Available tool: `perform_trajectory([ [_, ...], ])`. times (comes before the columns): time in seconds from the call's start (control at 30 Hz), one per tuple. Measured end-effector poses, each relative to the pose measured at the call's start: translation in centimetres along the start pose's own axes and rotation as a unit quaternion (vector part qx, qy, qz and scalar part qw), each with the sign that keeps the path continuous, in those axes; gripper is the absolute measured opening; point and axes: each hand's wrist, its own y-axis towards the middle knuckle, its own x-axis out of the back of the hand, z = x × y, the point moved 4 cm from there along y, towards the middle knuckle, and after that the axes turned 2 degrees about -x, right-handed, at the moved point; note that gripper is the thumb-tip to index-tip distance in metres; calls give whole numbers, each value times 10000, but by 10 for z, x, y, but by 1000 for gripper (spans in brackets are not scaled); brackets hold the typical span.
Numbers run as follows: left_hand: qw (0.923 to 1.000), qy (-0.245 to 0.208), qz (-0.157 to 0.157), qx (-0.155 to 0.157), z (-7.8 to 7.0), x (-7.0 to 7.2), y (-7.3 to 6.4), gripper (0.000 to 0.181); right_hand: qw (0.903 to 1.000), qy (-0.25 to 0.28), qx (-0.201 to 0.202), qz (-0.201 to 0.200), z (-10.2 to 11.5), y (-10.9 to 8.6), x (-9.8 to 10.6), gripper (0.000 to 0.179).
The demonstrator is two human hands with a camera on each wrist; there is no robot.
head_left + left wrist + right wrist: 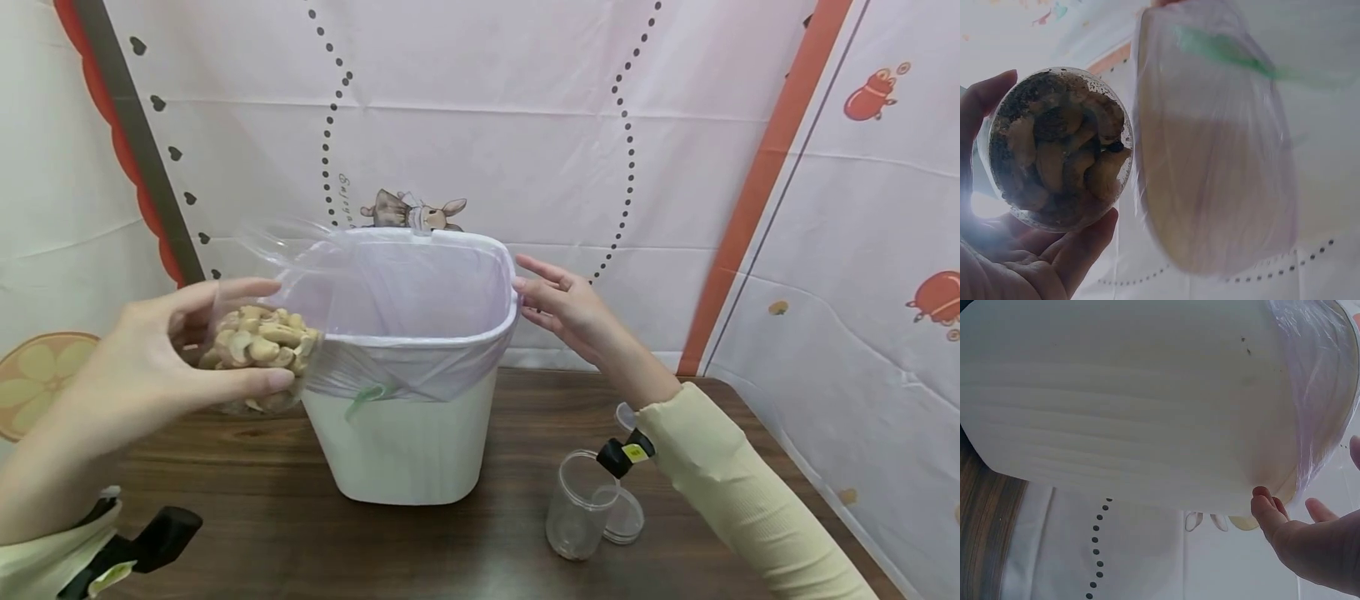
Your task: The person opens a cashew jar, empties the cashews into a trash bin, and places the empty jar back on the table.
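My left hand (pixel 153 354) grips a clear round container of cashews (pixel 262 342) at the front left of a white trash bin (pixel 405 446). The left wrist view shows the container's round base (pixel 1060 150) with nuts and dark specks behind it, fingers curled round its side. Clear plastic (pixel 300 237) shows above the nuts, overlapping the bin's opening. A pale purple liner (pixel 442 367) with a green tie (pixel 367 396) folds over the rim. My right hand (pixel 566 304) has its fingers loosely extended, fingertips right at the bin's right rim.
An uncovered clear jar (pixel 577 508) stands on the brown wooden table (pixel 247 500), right of the bin, with a round clear lid (pixel 624 517) beside it. Another clear piece (pixel 626 415) lies behind, partly hidden by the right wrist camera. Printed cloth (pixel 487 150) hangs behind the table.
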Motion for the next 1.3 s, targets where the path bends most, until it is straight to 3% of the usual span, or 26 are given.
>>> perform_trajectory([
  [0.3,9978,-58,-640,132,32,23,20,70,9999,109,89,9,0,5,-5,55],
  [0.5,9951,-17,-899,412,40,32,25,72,9998,121,112,-70,0,10,-6,56],
  [0.7,9893,700,-1142,571,42,41,35,72,9998,-9,153,-139,-1,15,-6,57],
  [0.93,9871,949,-1084,694,56,44,48,77,9997,-50,75,-214,-4,22,-10,57],
  [1.3,9829,1371,-1096,556,68,43,62,81,9994,37,106,-321,-10,28,-12,58],
])
